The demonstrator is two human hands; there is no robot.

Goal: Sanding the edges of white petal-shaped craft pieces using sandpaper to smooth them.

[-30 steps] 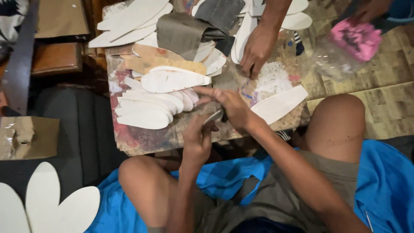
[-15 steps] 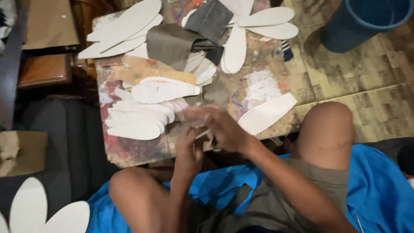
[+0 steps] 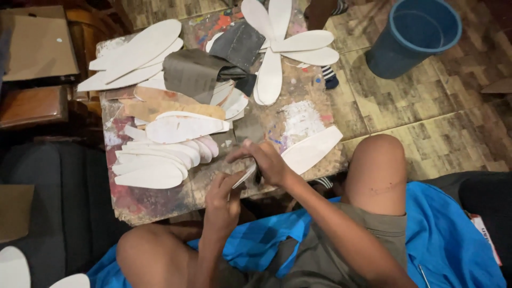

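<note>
My left hand and my right hand meet at the near edge of a paint-stained low table. Between them they pinch a thin pale insole-shaped piece, seen edge-on. A dark bit shows under my right palm; I cannot tell what it is. To the left of my hands lies a fanned stack of white insole cutouts. One long white insole rests just right of my right hand.
Tan cutouts, folded grey fabric and more white insoles cover the table's far half. A blue bucket stands on the tiled floor at upper right. A striped-sock foot is beside the table. Cardboard lies far left.
Another person's hand at the table's far side and a pink item have left view. The view shifted and the blue bucket came in. My hands drew back to the near edge.
</note>
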